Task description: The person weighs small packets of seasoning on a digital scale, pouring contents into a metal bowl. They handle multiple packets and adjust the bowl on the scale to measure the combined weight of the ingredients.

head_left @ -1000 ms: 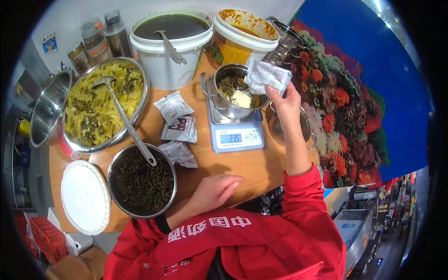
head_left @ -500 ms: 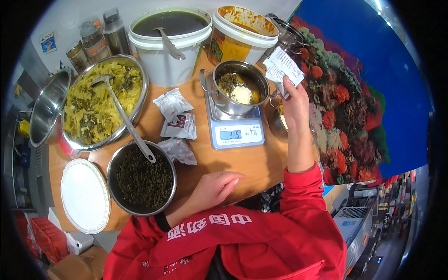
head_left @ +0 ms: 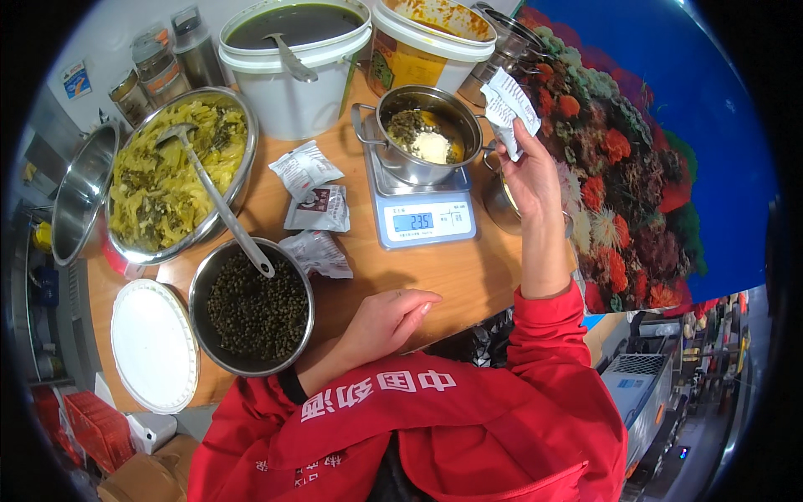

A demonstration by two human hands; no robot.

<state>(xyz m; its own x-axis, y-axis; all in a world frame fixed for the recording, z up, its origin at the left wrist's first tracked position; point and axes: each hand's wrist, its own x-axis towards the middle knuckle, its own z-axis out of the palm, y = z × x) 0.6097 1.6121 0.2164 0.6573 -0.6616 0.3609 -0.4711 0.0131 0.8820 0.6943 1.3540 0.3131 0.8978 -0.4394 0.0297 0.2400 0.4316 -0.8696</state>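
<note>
My right hand (head_left: 533,180) is closed on a white printed sachet (head_left: 510,109), pinched upright beside a small steel pot (head_left: 401,159). In that pot a heap of pale powder (head_left: 431,148) lies next to dark green peppercorns in yellowish liquid. Under it stands a digital scale (head_left: 427,224) with a lit display. My left hand (head_left: 386,322) rests near the table's front edge, fingers curled together, with nothing visible in it. Left of the scale lie several sachets (head_left: 318,209). A steel bowl of green peppercorns (head_left: 258,318) sits nearest that hand, a long spoon (head_left: 219,201) reaching over its rim.
A large steel bowl of yellow-green pickled greens (head_left: 180,180) stands at the left, near a white lid (head_left: 153,345). Two tubs, one of dark liquid (head_left: 288,105) and one orange-stained (head_left: 422,63), stand at the back. A steel pot (head_left: 502,209) sits right of the scale.
The sachet in my right hand has tipped and turned narrower to view, and the hand has shifted slightly. My left hand stays at the table edge. The view has moved a little.
</note>
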